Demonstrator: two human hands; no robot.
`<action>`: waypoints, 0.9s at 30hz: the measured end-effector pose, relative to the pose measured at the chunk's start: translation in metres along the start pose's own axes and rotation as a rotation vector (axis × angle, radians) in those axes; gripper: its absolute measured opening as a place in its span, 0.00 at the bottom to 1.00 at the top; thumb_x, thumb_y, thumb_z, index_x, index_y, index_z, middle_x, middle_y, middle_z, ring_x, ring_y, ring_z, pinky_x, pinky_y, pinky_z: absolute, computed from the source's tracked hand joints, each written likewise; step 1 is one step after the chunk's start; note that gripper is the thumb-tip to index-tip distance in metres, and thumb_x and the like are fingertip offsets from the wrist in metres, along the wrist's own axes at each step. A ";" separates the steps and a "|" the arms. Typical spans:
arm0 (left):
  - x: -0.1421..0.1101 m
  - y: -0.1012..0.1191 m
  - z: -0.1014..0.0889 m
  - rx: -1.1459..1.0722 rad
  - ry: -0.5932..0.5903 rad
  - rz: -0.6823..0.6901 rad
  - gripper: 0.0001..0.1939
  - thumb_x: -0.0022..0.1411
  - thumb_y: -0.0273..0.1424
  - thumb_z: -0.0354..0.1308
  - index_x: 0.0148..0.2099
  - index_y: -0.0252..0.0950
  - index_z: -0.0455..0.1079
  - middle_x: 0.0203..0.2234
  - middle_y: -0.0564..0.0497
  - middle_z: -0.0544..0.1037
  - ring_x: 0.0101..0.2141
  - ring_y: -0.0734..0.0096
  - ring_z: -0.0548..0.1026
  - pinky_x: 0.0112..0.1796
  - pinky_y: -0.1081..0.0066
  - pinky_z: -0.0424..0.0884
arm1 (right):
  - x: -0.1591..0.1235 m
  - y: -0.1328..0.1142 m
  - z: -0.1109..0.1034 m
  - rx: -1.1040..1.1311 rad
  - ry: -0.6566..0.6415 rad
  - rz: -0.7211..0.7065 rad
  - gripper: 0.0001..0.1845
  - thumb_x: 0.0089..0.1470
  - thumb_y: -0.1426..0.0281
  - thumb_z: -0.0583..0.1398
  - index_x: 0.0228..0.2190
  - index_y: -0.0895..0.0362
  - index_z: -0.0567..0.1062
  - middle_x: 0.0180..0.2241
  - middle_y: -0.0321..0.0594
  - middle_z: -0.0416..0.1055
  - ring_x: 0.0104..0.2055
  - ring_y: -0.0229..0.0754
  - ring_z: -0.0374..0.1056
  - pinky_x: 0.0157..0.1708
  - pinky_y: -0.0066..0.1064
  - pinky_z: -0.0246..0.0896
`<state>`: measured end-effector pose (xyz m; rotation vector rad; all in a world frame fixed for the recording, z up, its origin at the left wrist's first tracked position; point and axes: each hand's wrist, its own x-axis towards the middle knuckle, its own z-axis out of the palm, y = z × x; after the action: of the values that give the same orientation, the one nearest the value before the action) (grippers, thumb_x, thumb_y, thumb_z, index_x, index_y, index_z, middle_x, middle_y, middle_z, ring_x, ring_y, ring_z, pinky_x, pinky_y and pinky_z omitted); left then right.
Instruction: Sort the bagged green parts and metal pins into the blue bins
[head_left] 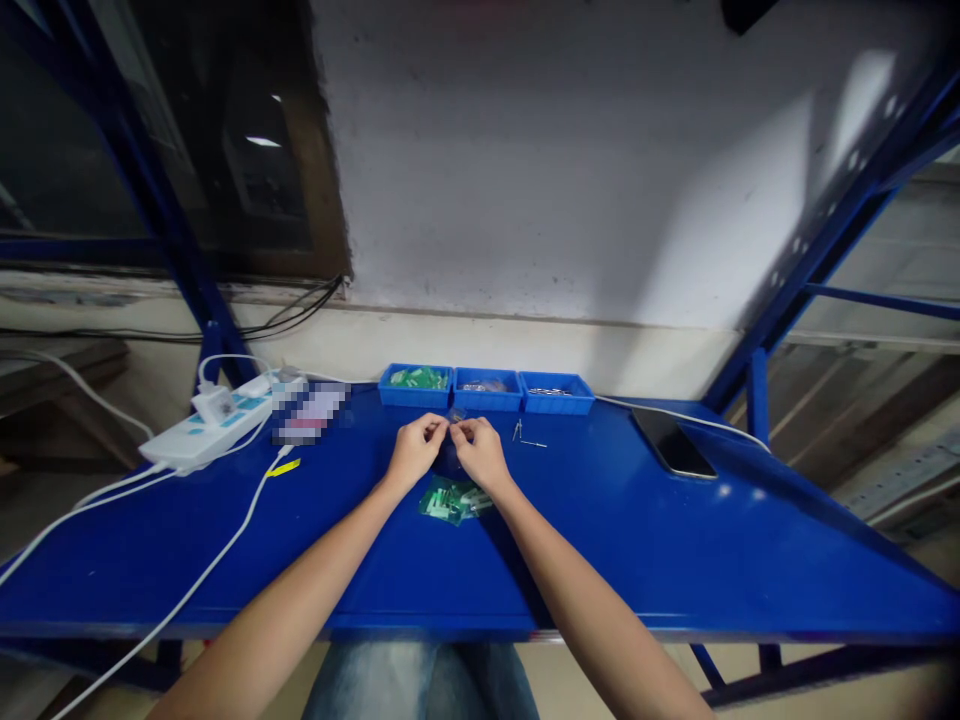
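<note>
My left hand (415, 446) and my right hand (480, 450) meet over the blue table, fingertips pinched together. Between them is a small clear plastic bag (457, 413), mostly hidden by the fingers. Just below the hands lie green-and-white small packets (448, 500), partly covered by my right wrist. To the right of my right hand rest a few thin metal pins (533, 444). Behind the hands stand three blue bins in a row: the left bin (415, 398) holds green-and-white packets, the middle bin (488, 401) clear-looking small pieces, the right bin (557, 404) thin metal parts.
A black phone (673, 443) lies at the right of the table (600, 560). On the left are a white power strip (210, 425) with plugs, a blurred-out item (311, 412) and a white cable (251, 510) with a yellow tag. Blue frame posts flank both sides.
</note>
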<state>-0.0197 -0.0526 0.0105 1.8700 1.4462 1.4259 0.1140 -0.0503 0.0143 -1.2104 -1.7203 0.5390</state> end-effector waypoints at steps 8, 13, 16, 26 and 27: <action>-0.002 0.002 0.001 0.073 -0.081 0.112 0.09 0.58 0.32 0.52 0.37 0.37 0.73 0.22 0.53 0.75 0.22 0.73 0.69 0.26 0.75 0.64 | 0.004 -0.003 -0.003 0.182 0.025 0.188 0.25 0.56 0.55 0.48 0.22 0.57 0.74 0.25 0.40 0.73 0.29 0.40 0.68 0.30 0.28 0.59; -0.003 0.003 0.002 0.036 -0.113 0.104 0.10 0.57 0.31 0.53 0.39 0.36 0.73 0.19 0.55 0.71 0.21 0.74 0.67 0.26 0.75 0.63 | 0.005 0.005 -0.001 0.216 0.055 0.191 0.18 0.54 0.60 0.52 0.26 0.59 0.74 0.24 0.38 0.73 0.26 0.39 0.67 0.26 0.25 0.59; -0.002 0.004 0.001 -0.128 -0.173 0.032 0.12 0.58 0.36 0.54 0.39 0.35 0.72 0.22 0.53 0.72 0.24 0.73 0.69 0.27 0.75 0.64 | 0.003 0.004 -0.004 0.182 0.051 0.127 0.13 0.53 0.65 0.53 0.30 0.58 0.75 0.27 0.38 0.74 0.29 0.39 0.68 0.31 0.27 0.60; 0.005 -0.007 0.000 -0.409 -0.076 -0.287 0.19 0.56 0.46 0.54 0.29 0.32 0.68 0.21 0.53 0.70 0.21 0.77 0.67 0.22 0.77 0.59 | -0.003 0.003 -0.005 -0.194 -0.059 -0.160 0.20 0.50 0.76 0.55 0.46 0.56 0.73 0.39 0.44 0.67 0.42 0.44 0.65 0.44 0.33 0.60; 0.005 -0.008 0.001 -0.401 -0.066 -0.280 0.18 0.55 0.44 0.55 0.29 0.32 0.68 0.21 0.53 0.70 0.21 0.77 0.67 0.22 0.77 0.59 | -0.003 0.003 -0.005 -0.185 -0.059 -0.138 0.21 0.49 0.77 0.55 0.47 0.56 0.72 0.40 0.44 0.67 0.42 0.44 0.65 0.44 0.33 0.61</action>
<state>-0.0231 -0.0451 0.0066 1.3967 1.2230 1.3796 0.1199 -0.0519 0.0126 -1.2016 -1.9218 0.3419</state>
